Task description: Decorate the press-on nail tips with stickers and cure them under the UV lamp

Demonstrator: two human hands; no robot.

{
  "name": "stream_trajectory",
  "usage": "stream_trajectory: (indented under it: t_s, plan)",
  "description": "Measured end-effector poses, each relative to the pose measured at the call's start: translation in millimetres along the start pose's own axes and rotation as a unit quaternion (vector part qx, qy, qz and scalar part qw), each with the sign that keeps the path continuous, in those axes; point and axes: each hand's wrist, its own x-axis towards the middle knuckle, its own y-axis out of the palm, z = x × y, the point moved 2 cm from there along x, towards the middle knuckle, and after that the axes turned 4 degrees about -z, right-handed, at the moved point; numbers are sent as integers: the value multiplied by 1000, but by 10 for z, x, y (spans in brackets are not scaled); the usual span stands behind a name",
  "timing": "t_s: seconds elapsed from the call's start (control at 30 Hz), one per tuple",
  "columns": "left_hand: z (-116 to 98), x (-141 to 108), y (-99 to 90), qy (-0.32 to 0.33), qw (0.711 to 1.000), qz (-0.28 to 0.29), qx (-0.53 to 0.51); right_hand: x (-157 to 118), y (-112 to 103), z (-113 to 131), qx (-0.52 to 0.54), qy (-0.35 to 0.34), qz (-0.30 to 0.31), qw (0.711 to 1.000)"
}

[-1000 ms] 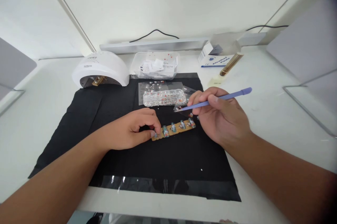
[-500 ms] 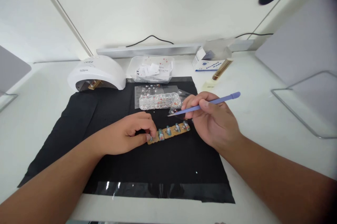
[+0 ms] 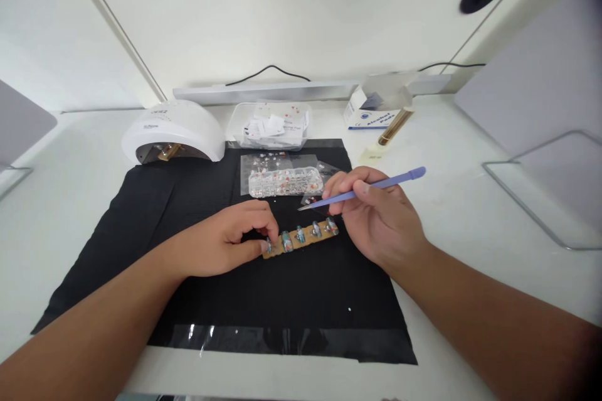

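A tan strip [image 3: 294,243] bearing several small blue-green decorated nail tips lies on the black mat [image 3: 226,307]. My left hand [image 3: 239,235] pinches the strip's left end, thumb and forefinger at the leftmost nail tip [image 3: 269,245]. Between the thumb and fingers of my right hand [image 3: 376,209] is a purple tool [image 3: 395,179] with a thin metal tip, which points left and hangs above the strip. Behind the strip sits a clear compartment case [image 3: 286,182] of small gems, on transparent sheets [image 3: 245,169] dotted with decorations.
At the back left stands a white domed lamp [image 3: 174,122]. A clear tub [image 3: 270,128] of white packets is behind the mat. To its right are an alcohol pads box [image 3: 371,117] and a gold tube [image 3: 395,127]. A metal wire stand [image 3: 522,206] is at the right.
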Motion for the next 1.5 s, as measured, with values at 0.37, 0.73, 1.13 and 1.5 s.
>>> stream_trajectory:
  t_s: [0.37,0.73,1.13,1.5]
  plan:
    - [-14,8,2,8,1000,-3,25,8,-2,4,2,0,2,1000]
    - [19,18,24,11,1000,1,20,18,-7,6,7,-6,3,1000]
    - [-15,26,38,-11,997,12,79,11,4,13,-22,-5,-3,1000]
    - [-16,13,39,-12,994,2,107,-12,6,9,-31,-6,13,999]
